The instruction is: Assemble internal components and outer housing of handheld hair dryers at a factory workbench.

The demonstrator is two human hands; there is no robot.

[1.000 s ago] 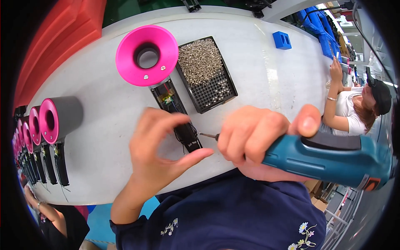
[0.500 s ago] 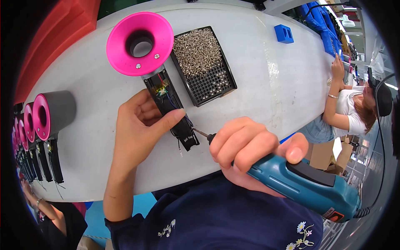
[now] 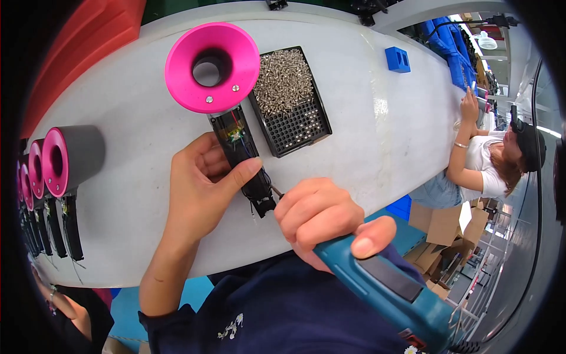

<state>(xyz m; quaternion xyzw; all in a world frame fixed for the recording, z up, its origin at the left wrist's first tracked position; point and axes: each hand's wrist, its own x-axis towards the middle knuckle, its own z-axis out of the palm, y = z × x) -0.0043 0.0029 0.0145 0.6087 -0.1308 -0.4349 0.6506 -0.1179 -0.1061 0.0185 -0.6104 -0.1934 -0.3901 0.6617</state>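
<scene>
Your left hand [image 3: 200,183] grips the black handle [image 3: 244,159] of the pink-nozzled dryer [image 3: 212,65] at counter [image 3: 377,124] centre. Your right hand [image 3: 321,221] (closed around a teal electric screwdriver [image 3: 395,295]) sits at 4 o'clock from it, bit at the handle's lower end.

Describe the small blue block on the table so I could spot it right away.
On the long white table, look beyond the black tray of screws toward the far right edge. The blue block sits there alone, a small bright blue cube with two dark slots on top, unlike anything nearby.
</scene>
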